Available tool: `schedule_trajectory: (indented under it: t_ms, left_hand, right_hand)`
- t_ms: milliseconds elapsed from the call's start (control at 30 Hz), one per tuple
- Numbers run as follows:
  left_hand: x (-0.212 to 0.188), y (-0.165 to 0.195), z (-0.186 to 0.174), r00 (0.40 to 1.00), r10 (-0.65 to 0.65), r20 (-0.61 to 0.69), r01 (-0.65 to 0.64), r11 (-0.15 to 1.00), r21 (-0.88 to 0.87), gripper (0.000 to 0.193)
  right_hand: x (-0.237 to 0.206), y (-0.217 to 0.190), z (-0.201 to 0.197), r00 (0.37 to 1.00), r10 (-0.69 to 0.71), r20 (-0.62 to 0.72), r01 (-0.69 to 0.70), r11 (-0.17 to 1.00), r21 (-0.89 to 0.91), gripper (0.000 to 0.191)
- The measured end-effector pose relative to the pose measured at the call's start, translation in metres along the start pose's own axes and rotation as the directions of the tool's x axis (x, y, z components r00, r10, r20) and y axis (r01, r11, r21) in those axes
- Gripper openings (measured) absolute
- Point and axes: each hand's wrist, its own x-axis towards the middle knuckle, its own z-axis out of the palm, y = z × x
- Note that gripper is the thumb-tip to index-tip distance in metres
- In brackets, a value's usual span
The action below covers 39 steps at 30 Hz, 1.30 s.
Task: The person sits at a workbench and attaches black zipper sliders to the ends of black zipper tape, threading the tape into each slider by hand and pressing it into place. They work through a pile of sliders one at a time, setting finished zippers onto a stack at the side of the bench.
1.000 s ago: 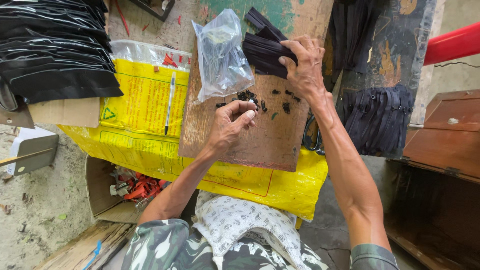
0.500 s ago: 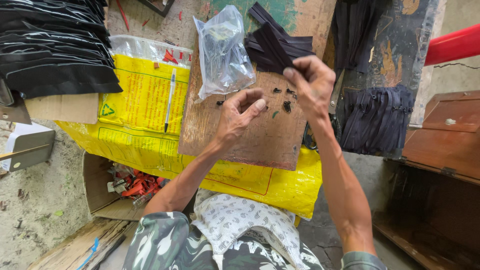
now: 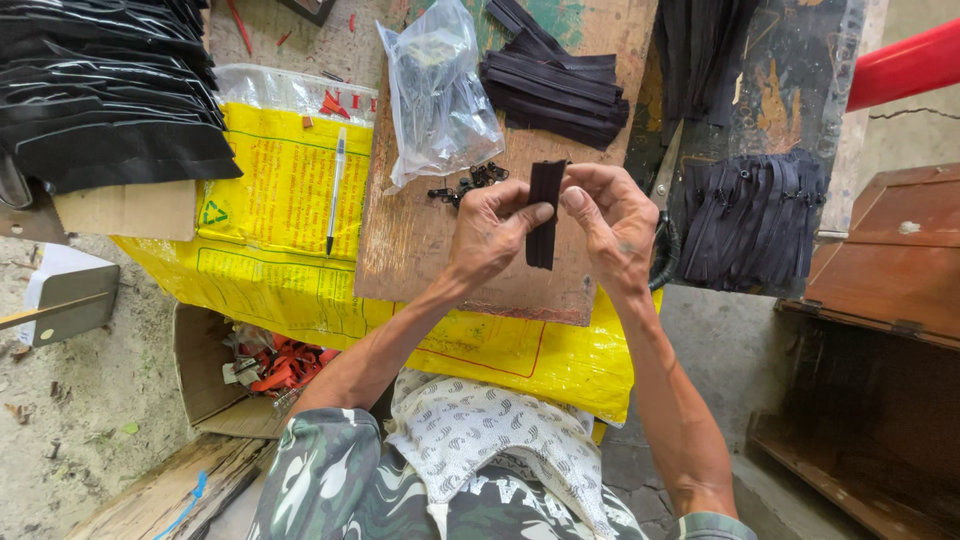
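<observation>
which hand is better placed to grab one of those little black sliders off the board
Left, probably. The left hand sits just below the small black sliders on the wooden board, on their side. The right hand is farther off. Both hands pinch the black zipper strip, so one must let go.

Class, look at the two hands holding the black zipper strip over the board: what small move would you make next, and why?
Probably the left hand reaches to the small black sliders lying just beyond it, since both hands hold the zipper strip upright by its top end, the right hand pinching it too.
</observation>
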Motion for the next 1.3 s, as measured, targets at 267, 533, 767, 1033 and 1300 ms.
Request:
schedule_trajectory:
  t_ms: [267, 533, 767, 1033, 1300]
  left_hand:
    - [-0.008, 0.023, 0.005, 0.995, 0.077, 0.06, -0.078, 0.997, 0.018, 0.031]
    - [-0.008, 0.032, 0.004, 0.979, 0.202, -0.02, -0.2, 0.976, 0.084, 0.01]
    - [-0.013, 0.027, 0.006, 0.983, 0.181, -0.017, -0.181, 0.983, 0.038, 0.011]
    - [-0.014, 0.033, 0.01, 0.969, 0.246, -0.035, -0.241, 0.964, 0.116, 0.008]
    - [-0.017, 0.032, 0.015, 0.953, 0.299, -0.037, -0.28, 0.926, 0.255, 0.004]
  right_hand:
    - [0.001, -0.006, -0.002, 0.995, -0.099, 0.025, 0.099, 0.995, -0.006, 0.012]
    - [-0.012, -0.014, -0.002, 0.995, 0.088, 0.046, -0.089, 0.996, 0.021, 0.015]
    - [-0.013, -0.011, -0.003, 0.998, 0.067, 0.004, -0.067, 0.998, -0.021, 0.013]
    - [-0.012, -0.007, -0.004, 0.999, 0.05, -0.004, -0.05, 0.997, -0.053, 0.012]
    - [-0.01, 0.003, -0.004, 0.985, 0.128, 0.115, -0.14, 0.985, 0.097, 0.012]
